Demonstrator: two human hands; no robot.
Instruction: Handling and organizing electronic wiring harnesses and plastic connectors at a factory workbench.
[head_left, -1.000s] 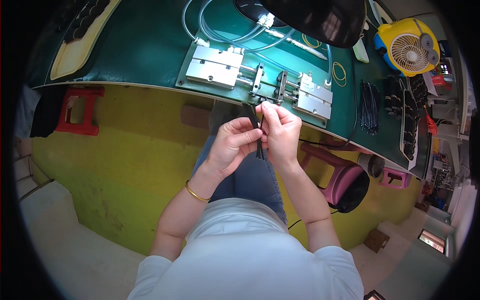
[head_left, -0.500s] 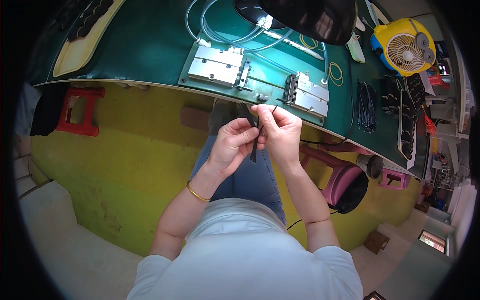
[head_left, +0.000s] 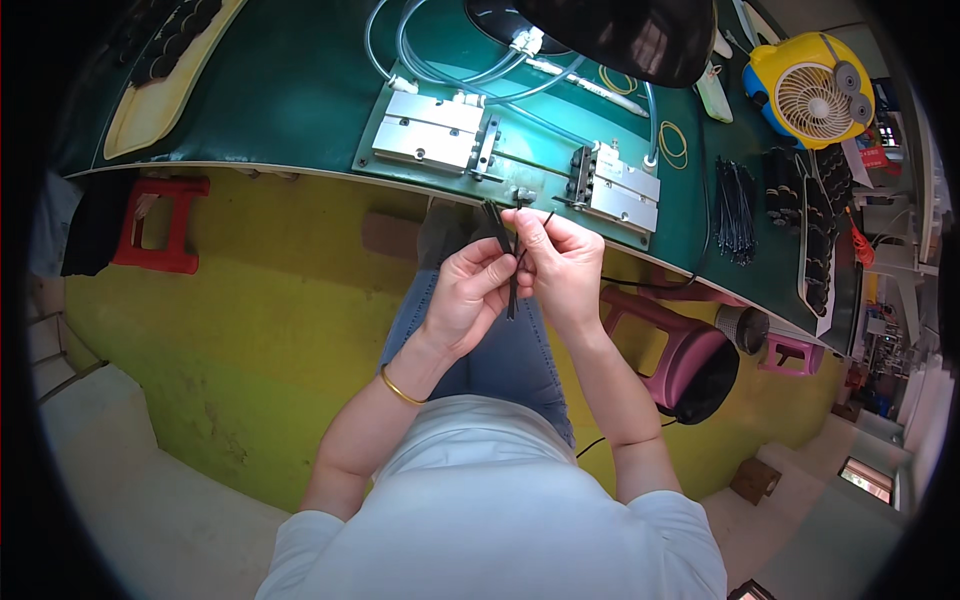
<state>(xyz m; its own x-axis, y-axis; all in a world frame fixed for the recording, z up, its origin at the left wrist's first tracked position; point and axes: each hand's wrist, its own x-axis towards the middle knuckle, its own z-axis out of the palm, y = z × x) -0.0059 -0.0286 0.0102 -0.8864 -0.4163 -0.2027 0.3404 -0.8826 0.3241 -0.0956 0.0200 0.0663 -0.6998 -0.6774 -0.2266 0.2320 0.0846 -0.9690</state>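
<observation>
My left hand is closed round a small bundle of thin black strips, whose ends stick out above and below the fingers. Close against it, my right hand pinches one thin black strip between thumb and finger. The fingertips of both hands nearly meet, so the middle of the strips is hidden. Just beyond the hands, at the table's front edge, sits a fixture plate with a left metal slide block and a right metal slide block. A small metal post stands between these blocks.
A black lamp shade hangs over the green table. Clear air hoses loop behind the blocks. To the right lie a bunch of black strips and a yellow fan. A pink stool stands below the table.
My left hand has shifted and turned slightly, and the bundle's upper ends have tilted with it. My right hand stays almost in place, still pinching its strip.
</observation>
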